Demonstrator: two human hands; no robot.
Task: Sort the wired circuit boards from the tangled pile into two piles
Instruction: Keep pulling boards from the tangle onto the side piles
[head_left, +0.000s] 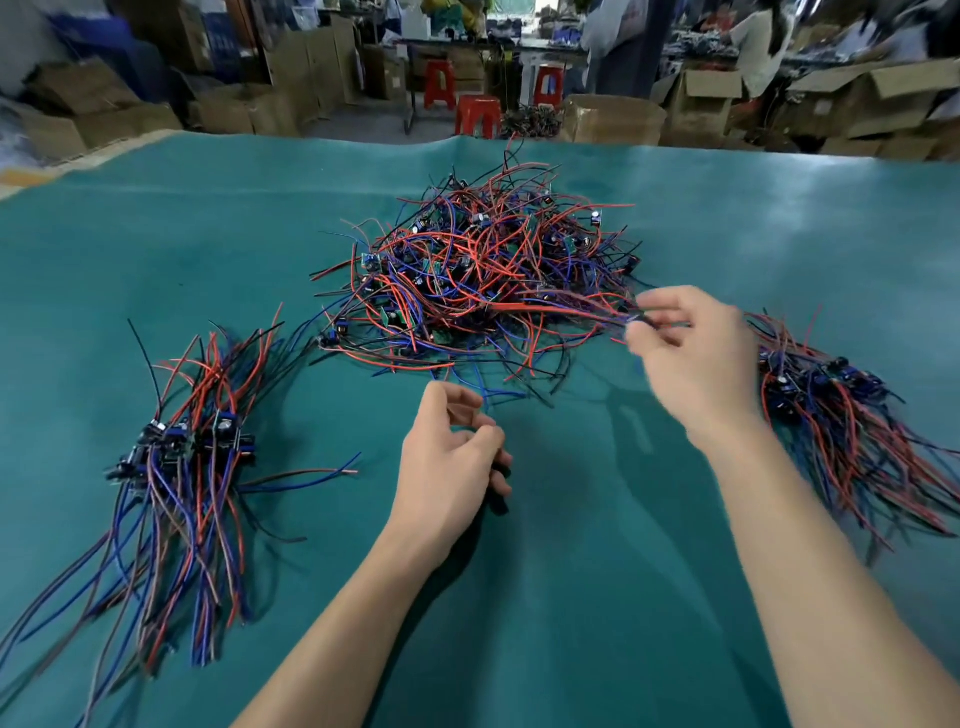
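Now the right hand (691, 358) pinches wires (571, 310) from the tangled pile (478, 280); the left hand (452, 467) hangs loosely curled, holding nothing.

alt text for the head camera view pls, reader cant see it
A person's right hand pinches red and blue wires at the near edge of a tangled pile of wired circuit boards on a green mat, while the left hand hangs loosely curled nearer the camera. Two sorted piles flank it, the left pile and the right pile.
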